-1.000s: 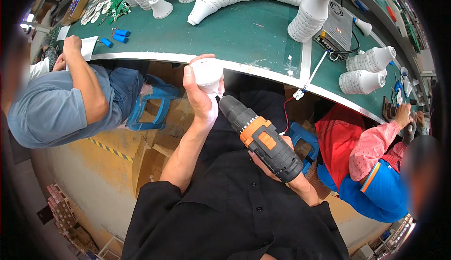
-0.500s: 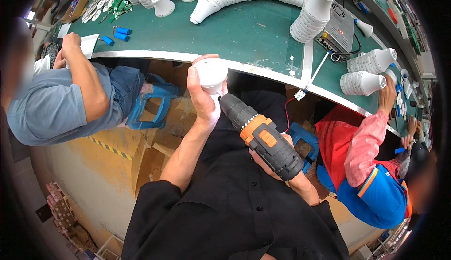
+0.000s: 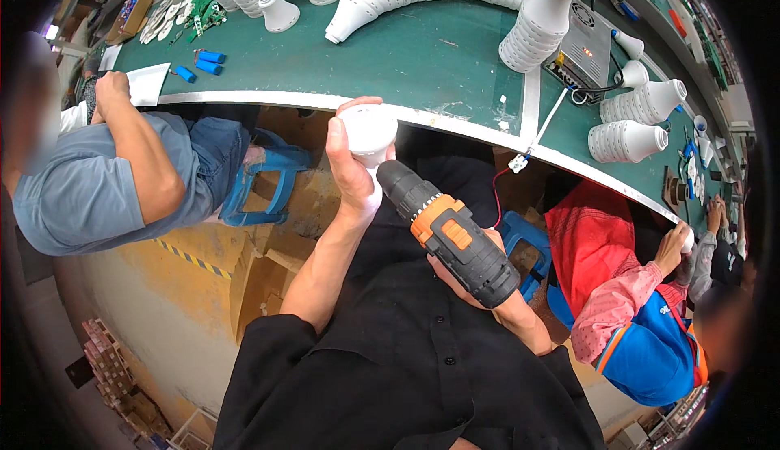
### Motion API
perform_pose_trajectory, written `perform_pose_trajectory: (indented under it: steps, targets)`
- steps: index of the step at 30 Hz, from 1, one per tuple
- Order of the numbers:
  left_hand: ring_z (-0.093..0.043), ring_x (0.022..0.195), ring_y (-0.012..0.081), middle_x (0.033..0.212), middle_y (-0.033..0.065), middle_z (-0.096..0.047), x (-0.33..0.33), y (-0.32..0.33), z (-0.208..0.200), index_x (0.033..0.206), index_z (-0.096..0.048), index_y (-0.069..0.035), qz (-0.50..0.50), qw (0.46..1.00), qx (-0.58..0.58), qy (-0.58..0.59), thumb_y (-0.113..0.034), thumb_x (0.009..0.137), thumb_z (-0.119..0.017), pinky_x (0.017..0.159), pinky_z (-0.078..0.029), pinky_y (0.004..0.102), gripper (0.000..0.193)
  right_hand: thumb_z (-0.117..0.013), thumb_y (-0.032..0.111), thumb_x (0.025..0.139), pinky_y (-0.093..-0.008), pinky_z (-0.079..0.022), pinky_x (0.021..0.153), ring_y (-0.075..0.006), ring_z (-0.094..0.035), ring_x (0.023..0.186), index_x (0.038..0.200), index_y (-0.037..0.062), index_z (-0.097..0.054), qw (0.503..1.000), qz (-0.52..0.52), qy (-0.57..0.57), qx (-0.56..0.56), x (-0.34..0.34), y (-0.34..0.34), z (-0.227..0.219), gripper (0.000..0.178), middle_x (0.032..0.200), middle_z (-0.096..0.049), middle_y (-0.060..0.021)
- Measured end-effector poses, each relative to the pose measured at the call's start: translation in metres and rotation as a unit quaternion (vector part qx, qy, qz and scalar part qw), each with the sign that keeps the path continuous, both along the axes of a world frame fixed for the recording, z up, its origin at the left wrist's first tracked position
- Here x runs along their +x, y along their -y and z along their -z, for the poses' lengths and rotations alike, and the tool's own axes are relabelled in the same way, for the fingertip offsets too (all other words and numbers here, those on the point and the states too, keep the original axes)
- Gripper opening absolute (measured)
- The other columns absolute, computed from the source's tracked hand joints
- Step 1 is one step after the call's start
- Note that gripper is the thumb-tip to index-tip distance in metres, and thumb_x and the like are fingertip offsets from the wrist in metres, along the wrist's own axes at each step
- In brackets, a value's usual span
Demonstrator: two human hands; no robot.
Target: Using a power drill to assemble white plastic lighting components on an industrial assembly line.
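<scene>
left hand (image 3: 349, 177) has the white housing (image 3: 368, 129) cupped; it's at 11 o'clock from the right hand (image 3: 455, 281), which is wrapped round the drill (image 3: 452, 235); drill's long axis aims between 10 and 11, roughly housing-ward

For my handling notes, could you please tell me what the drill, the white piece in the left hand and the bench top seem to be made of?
Drill: probably moulded plastic, mostly matte black with orange parts, by its dull sheen.
White piece: likely smooth plastic, though coated metal is possible; its surface is evenly white.
Bench top: perhaps laminate or matting, green and scuffed.
</scene>
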State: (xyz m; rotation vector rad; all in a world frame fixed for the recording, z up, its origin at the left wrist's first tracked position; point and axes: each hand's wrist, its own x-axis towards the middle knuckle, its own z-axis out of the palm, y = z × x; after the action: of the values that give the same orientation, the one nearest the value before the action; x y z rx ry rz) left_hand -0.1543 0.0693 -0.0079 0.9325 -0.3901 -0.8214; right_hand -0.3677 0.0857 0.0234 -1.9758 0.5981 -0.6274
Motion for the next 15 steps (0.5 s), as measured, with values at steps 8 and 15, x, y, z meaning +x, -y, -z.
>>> perform_pose_trajectory:
  steps: [8,15]
  targets:
    - [-0.052,0.05,0.0136,0.064,0.0074,-0.056,0.004,0.004,0.003,0.112,-0.058,0.002,0.026,0.999,0.003,0.027,-0.059,0.098,-0.034,0.045,-0.04,0.0263,0.067,-0.081,0.004,0.074,-0.0386,-0.045,0.08,-0.0281,-0.061,0.093,0.109,0.0087,-0.068,0.998,0.014,-0.019,-0.066,-0.011,-0.01,0.004,0.038,0.101,-0.067,-0.0068]
    - [-0.052,0.048,0.014,0.063,0.0081,-0.057,0.003,0.006,0.003,0.112,-0.058,0.002,0.021,0.999,0.004,0.03,-0.059,0.098,-0.034,0.043,-0.041,0.0264,0.067,-0.077,0.001,0.072,-0.0341,-0.047,0.068,-0.0236,-0.063,0.078,0.098,0.0036,-0.066,0.999,0.029,-0.011,0.013,-0.008,-0.008,-0.008,0.028,0.089,-0.066,-0.0071]
